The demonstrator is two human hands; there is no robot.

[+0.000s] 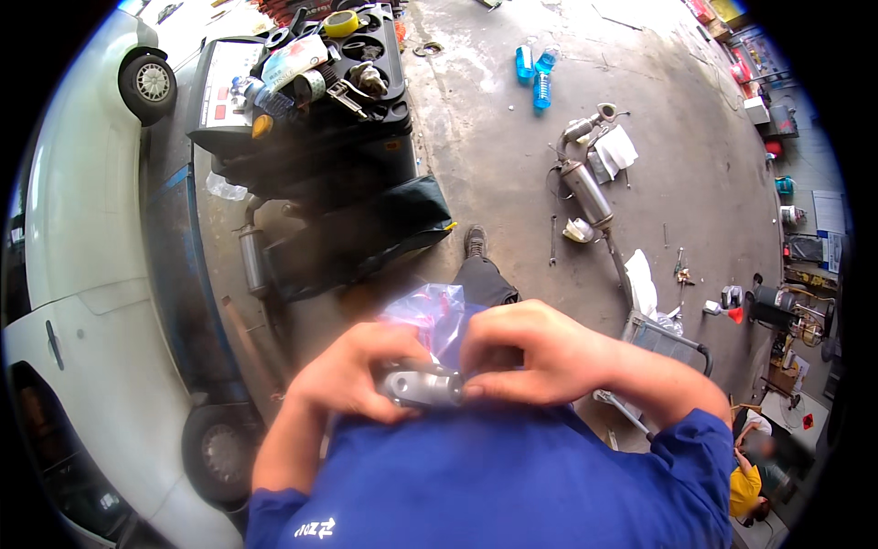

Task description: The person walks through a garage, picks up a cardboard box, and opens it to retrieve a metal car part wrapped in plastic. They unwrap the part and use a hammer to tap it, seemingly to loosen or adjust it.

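Observation:
Close to my body, my left hand (349, 368) is closed around a short silver metal cylinder (422, 388) with round holes in its side. It lies roughly sideways, with its right end showing past the fingers. My right hand (541, 352) is curled at that end, its thumb tip against the metal; the bent fingertips are partly hidden. Just beyond both hands is a crumpled clear plastic bag (437, 316), touching or nearly touching the right fingers. What supports the bag cannot be seen.
A black workshop cart (389, 82) stands ahead left, loaded with tape, bottles and tools. To its left is a light-coloured vehicle (87, 302). Exhaust pipes (585, 192), blue-filled bottles (542, 90) and a wrench (552, 240) lie on the floor. Another person (745, 485) is at far right.

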